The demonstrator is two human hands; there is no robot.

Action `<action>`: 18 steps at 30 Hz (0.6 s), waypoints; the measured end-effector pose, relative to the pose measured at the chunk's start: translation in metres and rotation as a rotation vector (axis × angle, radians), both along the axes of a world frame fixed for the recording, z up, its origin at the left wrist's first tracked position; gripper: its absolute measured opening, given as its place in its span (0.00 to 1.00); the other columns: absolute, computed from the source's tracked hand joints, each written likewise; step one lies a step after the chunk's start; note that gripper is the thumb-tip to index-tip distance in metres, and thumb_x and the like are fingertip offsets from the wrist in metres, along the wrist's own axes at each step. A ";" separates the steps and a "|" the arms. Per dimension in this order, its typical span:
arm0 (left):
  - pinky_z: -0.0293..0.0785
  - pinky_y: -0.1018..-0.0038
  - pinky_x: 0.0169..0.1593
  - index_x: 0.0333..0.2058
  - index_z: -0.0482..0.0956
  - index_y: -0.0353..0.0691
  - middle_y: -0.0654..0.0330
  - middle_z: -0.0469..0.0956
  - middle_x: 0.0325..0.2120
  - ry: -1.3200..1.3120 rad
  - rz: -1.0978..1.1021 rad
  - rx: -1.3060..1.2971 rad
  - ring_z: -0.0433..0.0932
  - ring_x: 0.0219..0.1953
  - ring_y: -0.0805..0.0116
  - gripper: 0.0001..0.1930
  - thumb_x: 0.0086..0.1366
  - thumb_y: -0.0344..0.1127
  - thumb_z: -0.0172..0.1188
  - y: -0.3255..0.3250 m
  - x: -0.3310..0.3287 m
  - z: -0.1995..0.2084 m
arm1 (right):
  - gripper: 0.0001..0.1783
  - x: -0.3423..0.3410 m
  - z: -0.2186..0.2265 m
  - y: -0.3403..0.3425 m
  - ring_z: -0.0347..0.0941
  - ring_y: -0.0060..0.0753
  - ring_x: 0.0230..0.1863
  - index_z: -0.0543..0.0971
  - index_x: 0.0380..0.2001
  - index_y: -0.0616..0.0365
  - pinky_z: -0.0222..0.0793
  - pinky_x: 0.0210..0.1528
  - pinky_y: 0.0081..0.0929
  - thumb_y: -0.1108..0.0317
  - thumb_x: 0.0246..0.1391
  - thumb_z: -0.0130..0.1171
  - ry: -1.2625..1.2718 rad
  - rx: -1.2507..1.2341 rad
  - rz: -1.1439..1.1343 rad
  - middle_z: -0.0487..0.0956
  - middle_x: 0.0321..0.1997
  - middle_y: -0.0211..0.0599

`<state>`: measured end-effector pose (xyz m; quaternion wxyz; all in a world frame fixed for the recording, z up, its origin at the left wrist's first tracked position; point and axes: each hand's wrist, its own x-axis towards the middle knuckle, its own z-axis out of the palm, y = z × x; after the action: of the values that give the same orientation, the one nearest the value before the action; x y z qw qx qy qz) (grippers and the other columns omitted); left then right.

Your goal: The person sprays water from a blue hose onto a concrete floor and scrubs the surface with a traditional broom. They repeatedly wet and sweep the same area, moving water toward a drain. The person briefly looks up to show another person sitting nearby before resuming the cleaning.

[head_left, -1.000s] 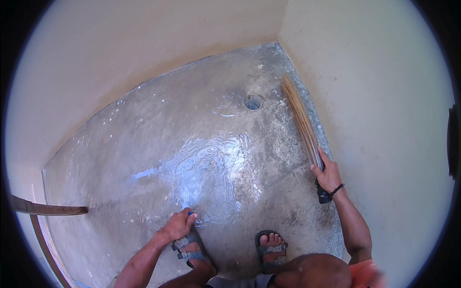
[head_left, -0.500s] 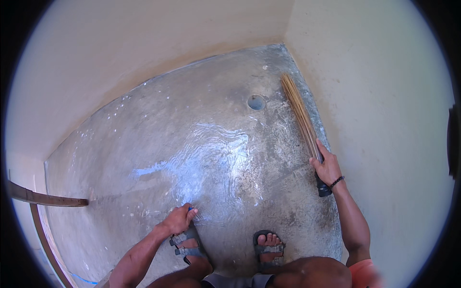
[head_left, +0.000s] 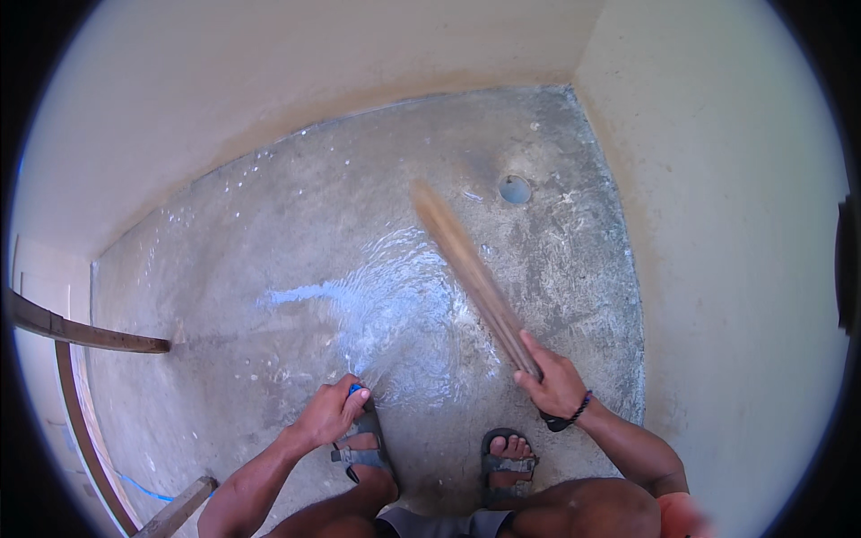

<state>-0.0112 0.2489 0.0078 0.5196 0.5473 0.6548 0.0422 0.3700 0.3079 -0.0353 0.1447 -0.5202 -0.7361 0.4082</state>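
My right hand [head_left: 554, 387] is wrapped round the dark handle end of a stick broom [head_left: 475, 282], whose tan bristles point up and left, blurred by motion. Over my left sandal, my left hand [head_left: 330, 411] grips a blue hose end [head_left: 356, 388], the thumb pressed near its mouth. Water [head_left: 395, 314] sprays from it and ripples across the grey concrete floor [head_left: 242, 269]. Whether the bristles touch the floor, I cannot tell.
A round drain hole [head_left: 514, 189] lies near the far right corner. Plain walls [head_left: 744, 296] close in the right and far sides. Wooden bars [head_left: 99, 334] jut in at the left, and blue hose [head_left: 143, 489] runs by a wooden piece [head_left: 184, 507] at lower left.
My right hand has swung the broom left, away from the right wall toward the wet middle of the floor. The left hand still holds the hose end in about the same place.
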 end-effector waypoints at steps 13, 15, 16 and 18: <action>0.73 0.60 0.36 0.40 0.72 0.34 0.46 0.77 0.24 0.009 -0.035 0.045 0.79 0.29 0.49 0.18 0.70 0.47 0.50 -0.014 0.002 0.018 | 0.36 -0.025 -0.071 0.009 0.71 0.45 0.57 0.60 0.65 0.64 0.65 0.58 0.33 0.64 0.55 0.58 0.177 -0.043 -0.377 0.71 0.59 0.59; 0.73 0.60 0.36 0.40 0.72 0.34 0.46 0.77 0.25 -0.004 -0.014 0.050 0.79 0.29 0.49 0.18 0.70 0.47 0.51 -0.015 -0.001 0.022 | 0.37 -0.032 -0.058 -0.007 0.65 0.33 0.63 0.57 0.65 0.69 0.59 0.63 0.30 0.68 0.56 0.57 0.310 -0.078 -0.480 0.69 0.62 0.55; 0.73 0.60 0.36 0.40 0.72 0.34 0.46 0.77 0.25 -0.007 -0.004 0.053 0.79 0.29 0.48 0.18 0.70 0.47 0.51 -0.016 -0.002 0.022 | 0.36 -0.041 -0.050 -0.008 0.65 0.33 0.62 0.57 0.65 0.69 0.59 0.63 0.29 0.69 0.56 0.57 0.323 -0.089 -0.450 0.70 0.61 0.55; 0.73 0.60 0.36 0.40 0.72 0.35 0.46 0.77 0.25 -0.013 0.003 0.057 0.79 0.29 0.48 0.17 0.70 0.47 0.51 -0.015 -0.002 0.023 | 0.36 -0.071 -0.031 -0.002 0.67 0.31 0.60 0.57 0.65 0.69 0.60 0.62 0.29 0.70 0.56 0.56 0.355 -0.102 -0.398 0.71 0.60 0.56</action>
<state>-0.0133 0.2337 0.0312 0.5078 0.5606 0.6508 0.0654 0.2995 0.3056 -0.0664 0.3227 -0.5814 -0.5610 0.4931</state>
